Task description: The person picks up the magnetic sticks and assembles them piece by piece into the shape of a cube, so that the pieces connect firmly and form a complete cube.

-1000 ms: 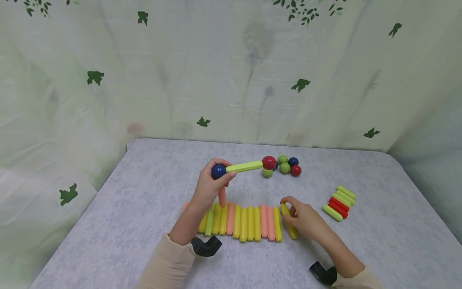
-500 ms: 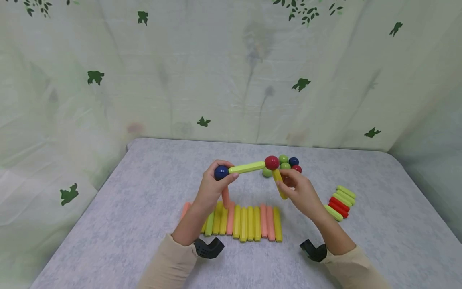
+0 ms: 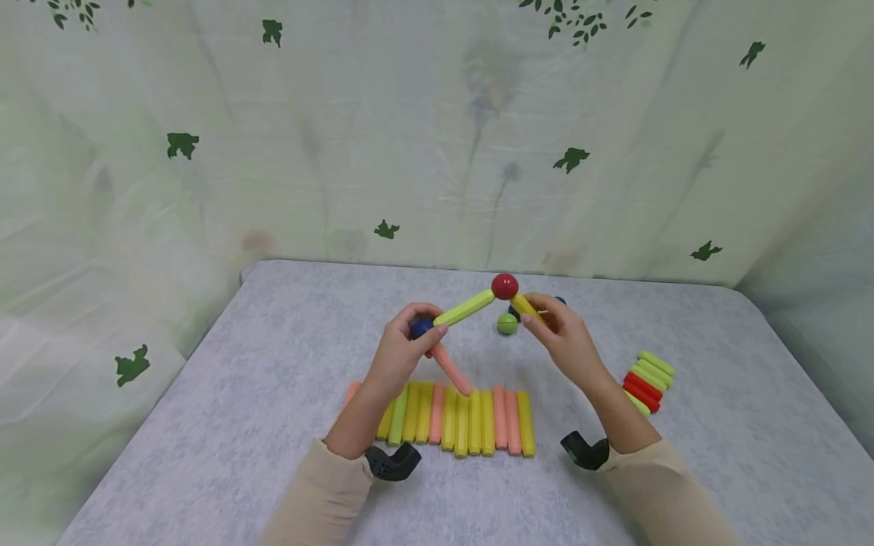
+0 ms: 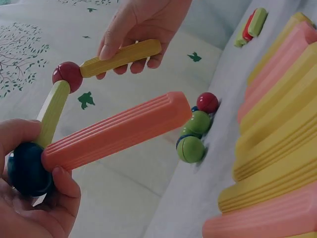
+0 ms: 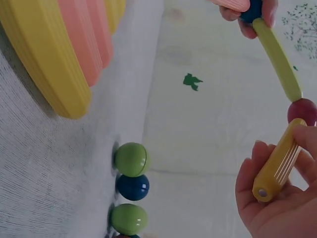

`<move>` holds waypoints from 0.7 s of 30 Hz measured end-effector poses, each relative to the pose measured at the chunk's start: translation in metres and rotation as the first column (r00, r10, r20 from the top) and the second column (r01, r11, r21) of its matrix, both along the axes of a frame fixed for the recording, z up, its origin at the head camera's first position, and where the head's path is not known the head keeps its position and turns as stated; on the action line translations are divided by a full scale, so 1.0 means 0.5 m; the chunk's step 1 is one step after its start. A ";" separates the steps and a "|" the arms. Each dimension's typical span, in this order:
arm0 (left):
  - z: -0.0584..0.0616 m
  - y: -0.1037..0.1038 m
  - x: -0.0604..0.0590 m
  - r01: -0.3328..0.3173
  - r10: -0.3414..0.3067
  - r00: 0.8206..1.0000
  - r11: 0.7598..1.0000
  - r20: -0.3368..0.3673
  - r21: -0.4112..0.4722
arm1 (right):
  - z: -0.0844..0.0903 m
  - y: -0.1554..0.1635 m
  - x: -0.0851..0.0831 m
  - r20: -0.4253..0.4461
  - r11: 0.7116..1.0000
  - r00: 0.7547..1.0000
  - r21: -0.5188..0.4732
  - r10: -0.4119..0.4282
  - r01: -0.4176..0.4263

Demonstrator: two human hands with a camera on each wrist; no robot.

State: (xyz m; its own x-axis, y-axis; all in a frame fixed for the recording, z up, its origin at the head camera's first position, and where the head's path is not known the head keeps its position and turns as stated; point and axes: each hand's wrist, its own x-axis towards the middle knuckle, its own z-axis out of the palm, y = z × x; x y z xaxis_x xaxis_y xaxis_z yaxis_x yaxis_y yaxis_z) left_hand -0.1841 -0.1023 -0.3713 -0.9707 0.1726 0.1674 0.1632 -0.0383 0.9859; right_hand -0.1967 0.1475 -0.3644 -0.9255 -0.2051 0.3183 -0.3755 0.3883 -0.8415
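My left hand [image 3: 403, 350] [image 4: 29, 203] grips a dark blue ball [image 3: 419, 327] [image 4: 26, 169] held above the table. A light green stick [image 3: 466, 308] [image 4: 51, 112] runs from it up to a red ball [image 3: 504, 286] [image 4: 68, 75], and a pink stick [image 3: 451, 367] [image 4: 116, 132] slants down from it. My right hand [image 3: 564, 340] [image 5: 277, 208] pinches a yellow stick [image 3: 526, 306] [image 5: 278, 159] whose upper end touches the red ball [image 5: 303, 110]. Below lies a row of yellow, green and pink sticks [image 3: 454, 419].
Loose green, blue and red balls [image 3: 507, 324] [image 5: 131, 187] lie behind the hands. A small stack of green and red sticks [image 3: 645, 377] sits at the right. Grey cloth [image 3: 205, 425] covers the table; a leaf-printed curtain [image 3: 382, 136] hangs behind.
My right hand lifted a yellow stick from the row's right end and brought it up to the red ball. The left hand tilted the structure, so the red ball rose.
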 end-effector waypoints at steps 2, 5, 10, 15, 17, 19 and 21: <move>-0.007 0.000 -0.005 0.014 -0.014 1.000 1.000 0.025 -0.011 | 0.003 -0.001 -0.014 0.014 1.000 1.000 -0.002 0.014 -0.014; -0.020 0.002 -0.015 0.036 -0.034 0.997 0.999 0.064 -0.032 | 0.005 -0.003 -0.035 0.032 1.000 0.999 0.022 0.021 -0.022; -0.043 0.003 -0.031 0.062 -0.055 0.990 0.997 0.129 -0.053 | 0.006 -0.009 -0.065 0.059 0.998 0.998 0.054 0.038 -0.041; -0.060 0.000 -0.050 0.079 -0.046 0.988 0.973 0.150 -0.216 | 0.005 -0.019 -0.084 0.093 0.997 0.994 0.060 0.051 -0.056; -0.067 -0.002 -0.057 0.092 -0.047 0.989 0.937 0.138 -0.337 | 0.004 -0.022 -0.088 0.103 0.995 0.993 0.074 0.057 -0.065; -0.073 -0.005 -0.064 0.114 -0.057 0.989 0.890 0.140 -0.441 | 0.001 -0.024 -0.091 0.104 0.994 0.993 0.082 0.064 -0.072; -0.077 -0.007 -0.069 0.146 -0.076 0.985 0.852 0.158 -0.502 | -0.002 -0.025 -0.092 0.098 0.993 0.993 0.091 0.069 -0.078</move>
State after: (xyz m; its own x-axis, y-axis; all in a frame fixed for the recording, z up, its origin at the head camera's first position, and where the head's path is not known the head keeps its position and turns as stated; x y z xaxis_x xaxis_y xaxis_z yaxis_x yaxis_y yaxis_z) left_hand -0.2188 -0.1060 -0.4099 -0.9465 0.3076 -0.0972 0.0604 0.4651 0.8832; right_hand -0.2428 0.1349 -0.3653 -0.9318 -0.2985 0.2066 -0.3268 0.4419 -0.8354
